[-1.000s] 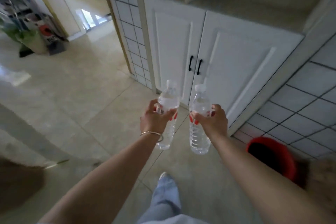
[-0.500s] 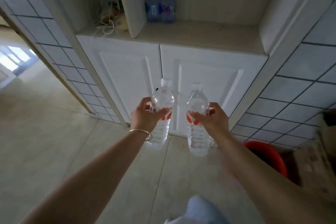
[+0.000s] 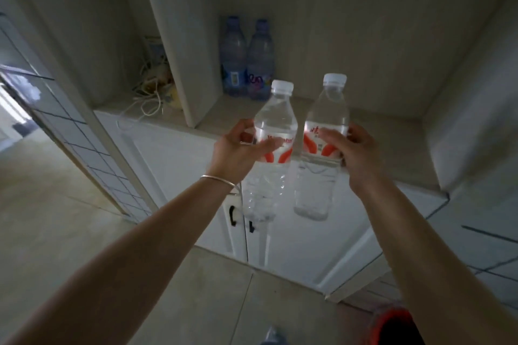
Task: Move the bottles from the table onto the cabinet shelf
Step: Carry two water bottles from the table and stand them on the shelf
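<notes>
Left-hand bottle label: red lettering across a white band with orange-red shapes below; too blurred to read, and partly covered by the thumb.
Right-hand bottle label: a few red characters at the upper left of the white band, not legible.
Right blue bottle on the shelf: pink-purple letters that look like "en".
Left blue bottle on the shelf: a small pale patch like a barcode, nothing readable.

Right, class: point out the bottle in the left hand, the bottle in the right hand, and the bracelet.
Left-hand bottle (image 3: 276, 120), head view, on its clear shoulder.
Right-hand bottle (image 3: 328, 109), head view, on its clear shoulder.
Bracelet (image 3: 220, 178), head view, on the band across the wrist.
</notes>
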